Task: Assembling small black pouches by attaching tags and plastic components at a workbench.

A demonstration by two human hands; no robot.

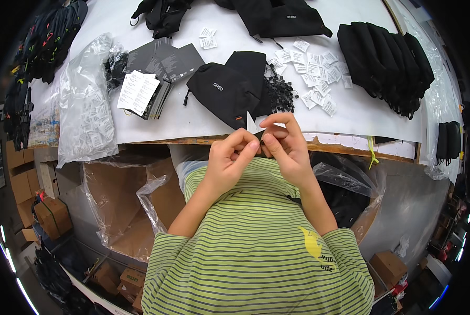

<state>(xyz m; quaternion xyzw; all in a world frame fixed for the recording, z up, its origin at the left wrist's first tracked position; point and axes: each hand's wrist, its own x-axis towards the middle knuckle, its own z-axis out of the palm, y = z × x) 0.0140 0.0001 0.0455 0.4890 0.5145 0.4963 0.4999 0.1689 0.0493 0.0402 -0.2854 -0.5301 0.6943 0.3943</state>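
At the white table's [193, 123] edge, both hands [258, 149] pinch a small black piece [259, 135] near a black pouch [219, 89].

White paper tags [311, 73] lie scattered on the table beside a clear bag [85, 105] of packets.

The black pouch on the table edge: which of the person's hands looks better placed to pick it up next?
Probably the left hand: the black pouch lies up and left of it, while the right hand sits farther right. Both pinch something small.
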